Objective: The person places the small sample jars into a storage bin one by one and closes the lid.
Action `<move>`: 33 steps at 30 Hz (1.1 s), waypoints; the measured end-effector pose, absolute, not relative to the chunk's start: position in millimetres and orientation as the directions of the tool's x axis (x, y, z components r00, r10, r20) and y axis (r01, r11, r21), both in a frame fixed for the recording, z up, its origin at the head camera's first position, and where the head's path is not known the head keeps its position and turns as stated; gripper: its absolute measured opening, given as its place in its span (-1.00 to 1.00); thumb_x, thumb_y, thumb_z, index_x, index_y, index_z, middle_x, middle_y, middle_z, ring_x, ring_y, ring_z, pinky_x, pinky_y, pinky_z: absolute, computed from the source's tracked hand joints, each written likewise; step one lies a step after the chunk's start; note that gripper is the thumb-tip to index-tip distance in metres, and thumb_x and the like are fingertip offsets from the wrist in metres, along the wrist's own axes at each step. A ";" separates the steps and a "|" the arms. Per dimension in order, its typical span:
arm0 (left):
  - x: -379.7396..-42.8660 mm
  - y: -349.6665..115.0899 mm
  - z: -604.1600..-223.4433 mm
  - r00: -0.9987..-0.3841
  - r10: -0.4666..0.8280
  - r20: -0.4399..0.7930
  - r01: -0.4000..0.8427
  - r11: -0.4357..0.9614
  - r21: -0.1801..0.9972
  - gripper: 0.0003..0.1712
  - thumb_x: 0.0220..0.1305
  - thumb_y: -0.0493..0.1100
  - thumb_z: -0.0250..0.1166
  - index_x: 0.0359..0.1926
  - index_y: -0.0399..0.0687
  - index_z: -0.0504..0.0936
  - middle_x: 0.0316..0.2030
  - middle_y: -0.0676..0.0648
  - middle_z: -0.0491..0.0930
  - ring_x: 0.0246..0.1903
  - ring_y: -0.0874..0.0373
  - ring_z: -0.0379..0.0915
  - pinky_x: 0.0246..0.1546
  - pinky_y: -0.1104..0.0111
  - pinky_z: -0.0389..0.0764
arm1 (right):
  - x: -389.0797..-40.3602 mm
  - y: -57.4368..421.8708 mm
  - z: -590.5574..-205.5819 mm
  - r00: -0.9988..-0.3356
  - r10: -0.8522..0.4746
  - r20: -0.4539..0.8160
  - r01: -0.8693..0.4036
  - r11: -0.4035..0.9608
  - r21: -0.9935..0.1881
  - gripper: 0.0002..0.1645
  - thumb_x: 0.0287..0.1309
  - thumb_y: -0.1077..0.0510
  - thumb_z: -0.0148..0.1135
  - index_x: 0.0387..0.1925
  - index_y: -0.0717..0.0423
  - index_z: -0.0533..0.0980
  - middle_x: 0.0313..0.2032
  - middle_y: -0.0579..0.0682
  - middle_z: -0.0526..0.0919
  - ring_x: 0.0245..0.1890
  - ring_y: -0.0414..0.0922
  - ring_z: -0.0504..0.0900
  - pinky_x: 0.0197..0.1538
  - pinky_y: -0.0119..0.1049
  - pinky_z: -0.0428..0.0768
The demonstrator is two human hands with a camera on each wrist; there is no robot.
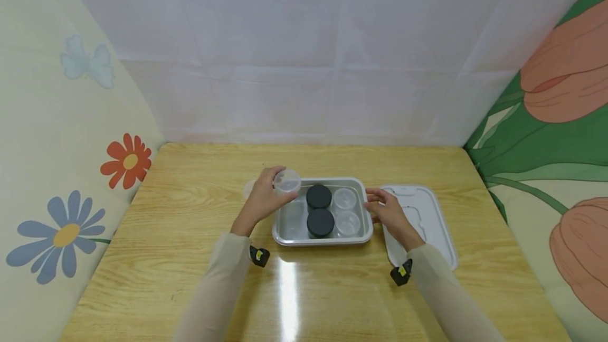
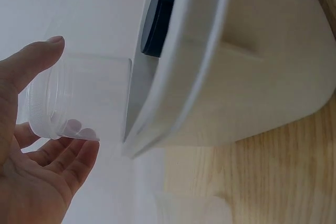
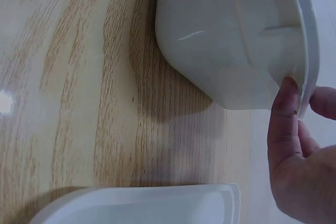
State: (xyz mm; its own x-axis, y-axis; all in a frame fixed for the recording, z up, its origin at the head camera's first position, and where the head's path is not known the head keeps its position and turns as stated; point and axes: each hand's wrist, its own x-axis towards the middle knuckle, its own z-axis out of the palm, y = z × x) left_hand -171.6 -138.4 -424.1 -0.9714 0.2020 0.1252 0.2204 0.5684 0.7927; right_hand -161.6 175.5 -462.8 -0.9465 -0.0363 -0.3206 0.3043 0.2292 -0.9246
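Observation:
My left hand (image 1: 264, 194) holds a clear plastic jar (image 1: 287, 180) with a ribbed clear lid between thumb and fingers. In the left wrist view the jar (image 2: 97, 98) is upright at the rim of a white rectangular bin (image 2: 202, 77), its base about level with that rim. Two black-lidded jars (image 1: 320, 222) stand in the middle of the bin, with two clear jars (image 1: 348, 223) on their right. At the bin's right end, my right hand (image 1: 387, 210) pinches the rim (image 3: 311, 40), fingers on both sides of the wall.
Right of the bin lies a flat white lid (image 1: 427, 226), partly under my right forearm. Another clear container (image 1: 248, 189) stands on the wooden table (image 1: 190, 215) beyond my left hand, mostly hidden by it. A pale cloth (image 1: 304, 94) hangs along the table's far edge.

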 end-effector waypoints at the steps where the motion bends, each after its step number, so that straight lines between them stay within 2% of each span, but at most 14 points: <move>1: -171.6 -138.1 -424.5 -0.972 0.202 0.121 0.218 0.572 0.791 -0.15 -0.01 -0.13 0.47 0.27 -0.32 0.31 0.10 -0.36 0.40 -0.03 -0.17 0.41 -0.09 0.01 0.54 | -161.5 175.5 -462.8 -0.946 -0.037 -0.321 0.304 0.230 -0.924 -0.44 0.22 0.33 0.10 0.26 0.30 0.31 -0.03 0.18 0.47 -0.33 -0.29 0.48 -0.43 -0.40 0.58; 10: -172.6 -135.5 -432.7 -0.973 0.207 0.102 0.205 0.575 0.792 -0.15 -0.02 -0.12 0.49 0.26 -0.32 0.33 0.08 -0.33 0.42 -0.05 -0.15 0.43 -0.07 0.04 0.54 | -161.7 175.3 -463.0 -0.944 -0.032 -0.328 0.312 0.230 -0.922 -0.44 0.22 0.32 0.11 0.27 0.28 0.30 -0.01 0.18 0.47 -0.32 -0.28 0.49 -0.41 -0.39 0.59; 19: -171.4 -136.2 -441.1 -0.963 0.217 0.159 0.259 0.589 0.765 -0.18 -0.05 -0.14 0.50 0.21 -0.36 0.36 0.04 -0.35 0.45 -0.06 -0.17 0.44 -0.06 0.03 0.54 | -161.4 175.2 -462.9 -0.946 -0.040 -0.321 0.305 0.225 -0.926 -0.43 0.22 0.32 0.10 0.27 0.28 0.30 -0.01 0.17 0.47 -0.32 -0.28 0.49 -0.42 -0.39 0.59; 33: -170.9 -134.8 -444.0 -0.961 0.232 0.149 0.266 0.637 0.724 -0.20 -0.04 -0.11 0.49 0.19 -0.35 0.37 0.00 -0.33 0.43 -0.10 -0.15 0.46 -0.14 0.06 0.58 | -160.7 174.3 -462.1 -0.945 -0.034 -0.326 0.310 0.224 -0.924 -0.44 0.22 0.33 0.11 0.27 0.28 0.31 -0.04 0.14 0.47 -0.33 -0.28 0.49 -0.40 -0.37 0.60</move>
State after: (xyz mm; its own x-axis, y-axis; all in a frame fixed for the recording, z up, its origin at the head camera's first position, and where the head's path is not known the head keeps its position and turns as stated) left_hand -170.9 -134.8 -444.0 -0.9612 0.2322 0.1489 0.2660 0.6369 0.7236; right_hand -160.7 174.3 -462.1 -0.9448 -0.0340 -0.3258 0.3105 0.2241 -0.9238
